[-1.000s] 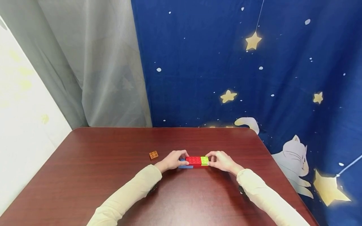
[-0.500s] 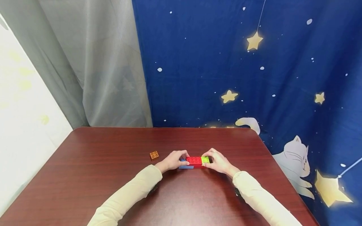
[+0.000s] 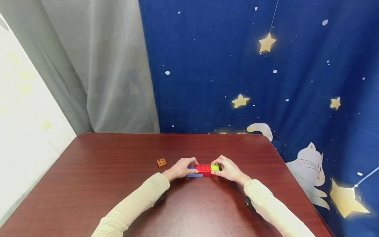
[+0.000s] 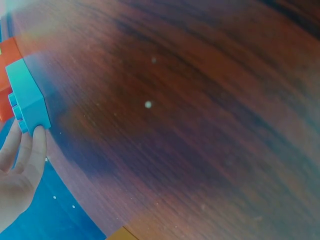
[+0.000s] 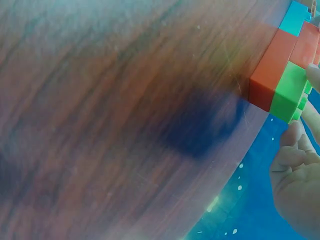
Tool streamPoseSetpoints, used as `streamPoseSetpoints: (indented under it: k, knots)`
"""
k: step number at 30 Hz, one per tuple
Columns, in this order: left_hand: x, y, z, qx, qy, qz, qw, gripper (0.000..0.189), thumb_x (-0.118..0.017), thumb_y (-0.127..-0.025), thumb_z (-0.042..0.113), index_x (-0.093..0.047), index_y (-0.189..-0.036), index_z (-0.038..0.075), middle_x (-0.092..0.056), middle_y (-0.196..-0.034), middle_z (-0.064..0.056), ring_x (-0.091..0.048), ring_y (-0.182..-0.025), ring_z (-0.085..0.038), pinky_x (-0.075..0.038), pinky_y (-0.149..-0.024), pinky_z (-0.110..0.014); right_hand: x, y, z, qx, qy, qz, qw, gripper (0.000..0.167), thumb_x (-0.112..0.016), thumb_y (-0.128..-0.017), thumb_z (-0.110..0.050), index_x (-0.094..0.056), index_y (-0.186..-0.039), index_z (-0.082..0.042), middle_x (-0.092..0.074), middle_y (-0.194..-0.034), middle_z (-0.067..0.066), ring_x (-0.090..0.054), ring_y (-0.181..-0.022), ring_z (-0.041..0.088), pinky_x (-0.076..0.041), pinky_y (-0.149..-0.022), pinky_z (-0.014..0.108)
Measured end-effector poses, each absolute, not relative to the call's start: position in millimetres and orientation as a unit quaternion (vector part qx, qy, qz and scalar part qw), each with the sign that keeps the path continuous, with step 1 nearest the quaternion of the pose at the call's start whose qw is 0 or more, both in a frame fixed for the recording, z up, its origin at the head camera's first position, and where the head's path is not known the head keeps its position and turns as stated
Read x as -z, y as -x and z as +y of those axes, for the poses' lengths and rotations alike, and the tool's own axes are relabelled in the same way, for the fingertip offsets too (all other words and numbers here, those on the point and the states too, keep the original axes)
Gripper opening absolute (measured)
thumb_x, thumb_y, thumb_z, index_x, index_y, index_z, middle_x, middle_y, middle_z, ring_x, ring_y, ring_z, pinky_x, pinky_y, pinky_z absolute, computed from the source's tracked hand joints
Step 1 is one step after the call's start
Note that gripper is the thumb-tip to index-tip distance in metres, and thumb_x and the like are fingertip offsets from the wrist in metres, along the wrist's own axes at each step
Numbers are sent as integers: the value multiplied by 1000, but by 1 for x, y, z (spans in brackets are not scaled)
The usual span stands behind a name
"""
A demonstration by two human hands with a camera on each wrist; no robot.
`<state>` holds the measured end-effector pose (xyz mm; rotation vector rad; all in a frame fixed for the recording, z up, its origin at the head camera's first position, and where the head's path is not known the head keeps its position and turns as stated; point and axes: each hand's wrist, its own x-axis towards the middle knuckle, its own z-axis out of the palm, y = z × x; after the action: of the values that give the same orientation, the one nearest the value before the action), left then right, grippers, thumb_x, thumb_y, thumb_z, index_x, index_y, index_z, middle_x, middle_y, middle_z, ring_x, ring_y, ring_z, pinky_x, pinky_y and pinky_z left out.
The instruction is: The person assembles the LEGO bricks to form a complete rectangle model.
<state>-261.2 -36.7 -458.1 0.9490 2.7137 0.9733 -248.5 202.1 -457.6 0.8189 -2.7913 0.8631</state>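
Note:
Several toy building bricks are joined on the table. A red brick [image 3: 203,168] and a lime-green brick [image 3: 215,167] form the top layer; below them are a blue brick [image 3: 194,175] at the left and a lower red brick [image 5: 270,72]. My left hand [image 3: 181,167] holds the left end, thumb in front and index finger behind, at the upper red brick's corner. In the left wrist view, other fingertips touch the blue brick's end. With thumb and index finger, my right hand [image 3: 231,169] pinches the lime-green brick from front and back.
A small orange brick [image 3: 161,162] lies apart on the table [image 3: 103,177], left of my left hand. Behind the table's far edge hang a grey curtain [image 3: 118,72] and a blue curtain [image 3: 201,65] with stars. A white surface [image 3: 26,108] stands at the left.
My right hand has shifted left, from the lime-green brick's right end to farther along its front and back. It stays put over the last half second. The left hand keeps its hold.

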Motion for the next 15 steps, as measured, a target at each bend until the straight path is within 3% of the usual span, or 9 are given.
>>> streamPoseSetpoints:
  k: [15]
  knots:
    - [454,257,-39,-297,-309,902,59,27,-65,-80,26,-57,-102,11,-60,-95,-5,-54,-89,-18,-41,-81,-35,469,249,200,-325,-273,-903,61,34,-75,-70,-26,-66,-100,-14,-50,-82,-7,-45,-63,14,-37,-53,22]
